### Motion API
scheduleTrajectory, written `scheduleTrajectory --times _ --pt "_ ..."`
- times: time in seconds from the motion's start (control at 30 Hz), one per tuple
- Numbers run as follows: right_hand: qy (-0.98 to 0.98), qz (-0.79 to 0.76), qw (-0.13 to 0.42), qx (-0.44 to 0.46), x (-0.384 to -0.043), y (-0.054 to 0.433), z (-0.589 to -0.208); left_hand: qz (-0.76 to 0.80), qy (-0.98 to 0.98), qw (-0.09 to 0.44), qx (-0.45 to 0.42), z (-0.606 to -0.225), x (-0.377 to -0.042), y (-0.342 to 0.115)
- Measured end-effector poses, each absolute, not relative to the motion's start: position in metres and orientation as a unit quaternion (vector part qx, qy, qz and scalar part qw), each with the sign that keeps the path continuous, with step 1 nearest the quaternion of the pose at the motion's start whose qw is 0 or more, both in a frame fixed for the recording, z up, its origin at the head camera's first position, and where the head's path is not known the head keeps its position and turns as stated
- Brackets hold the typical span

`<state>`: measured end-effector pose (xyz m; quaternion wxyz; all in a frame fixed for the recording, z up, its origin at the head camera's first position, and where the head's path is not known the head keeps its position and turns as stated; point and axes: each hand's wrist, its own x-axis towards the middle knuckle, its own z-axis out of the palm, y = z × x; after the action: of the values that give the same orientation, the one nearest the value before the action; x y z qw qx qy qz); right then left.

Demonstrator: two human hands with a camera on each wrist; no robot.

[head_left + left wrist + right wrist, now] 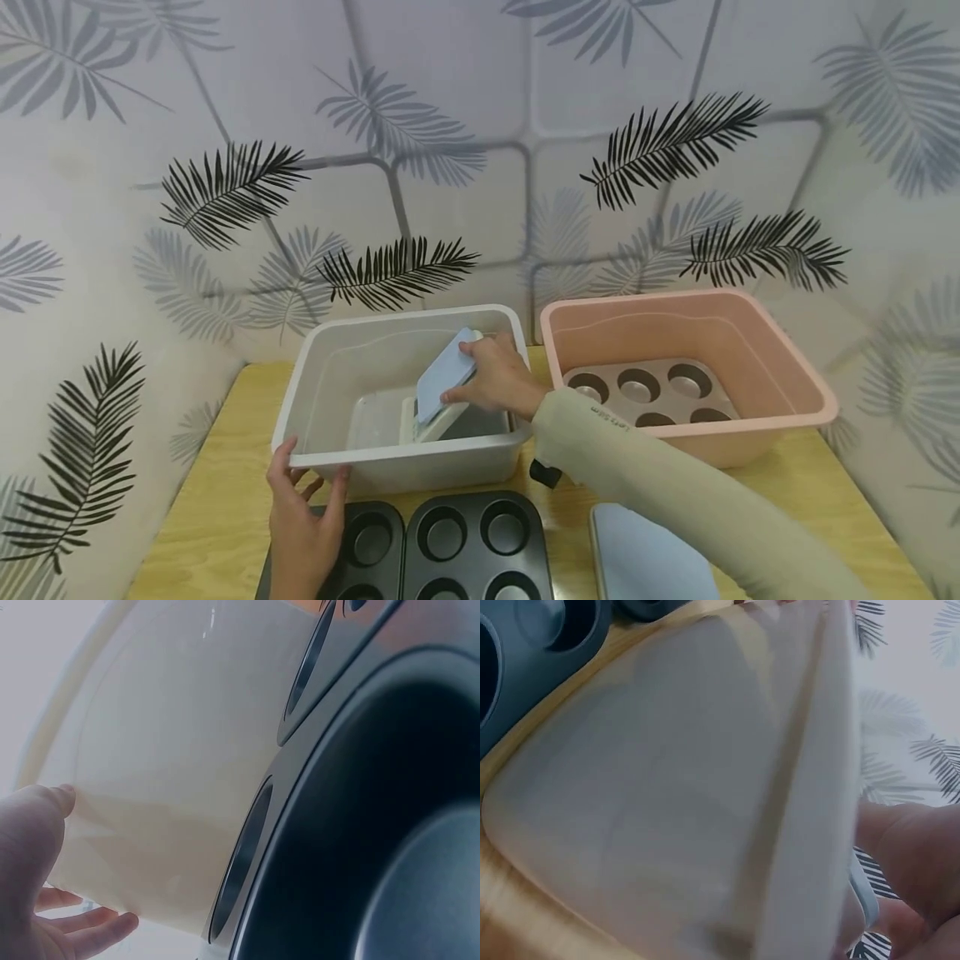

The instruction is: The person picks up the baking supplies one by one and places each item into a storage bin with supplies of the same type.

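Note:
A grey-white plastic tub (405, 473) stands at the back of the table. My left hand (302, 517) holds its front left corner, with the thumb on the front wall and the other fingers round the side. Over the inside of this tub, my right hand (495, 375) grips a light-blue flat rectangular piece (446, 375) by its right edge, tilted. A cream-edged part (442, 423) lies beneath it, partly hidden by the piece and the hand. In the right wrist view, the tub wall (652, 787) covers most of what the right hand (915, 877) holds.
To the right stands a pink tub (795, 367) with a brown muffin pan (660, 387) inside. Dark muffin pans (472, 542) lie in front of the grey-white tub. Another light-blue flat piece (652, 554) lies at the front right, partly under the right sleeve (675, 487).

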<state>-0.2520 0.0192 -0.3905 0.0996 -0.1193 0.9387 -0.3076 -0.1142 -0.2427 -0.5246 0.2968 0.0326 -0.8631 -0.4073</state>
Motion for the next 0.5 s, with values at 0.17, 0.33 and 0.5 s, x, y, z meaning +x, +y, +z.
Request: scheduleTrajectory --times 0.17,0.33,0.5 --pt "0.947 -0.268 0.093 -0.150 -0.258 0.020 -0.387 -0.410 -0.865 0.288 0.039 -0.526 -0.116 -0.242" --pt "0.952 -0.220 0.089 -0.195 -0.258 0.018 -0.380 -0.405 -0.866 0.288 0.047 -0.526 -0.115 -0.243" --pt "0.955 -0.193 0.104 -0.201 -0.252 0.016 -0.368 -0.400 -0.867 0.294 0.037 -0.524 -0.115 -0.243"
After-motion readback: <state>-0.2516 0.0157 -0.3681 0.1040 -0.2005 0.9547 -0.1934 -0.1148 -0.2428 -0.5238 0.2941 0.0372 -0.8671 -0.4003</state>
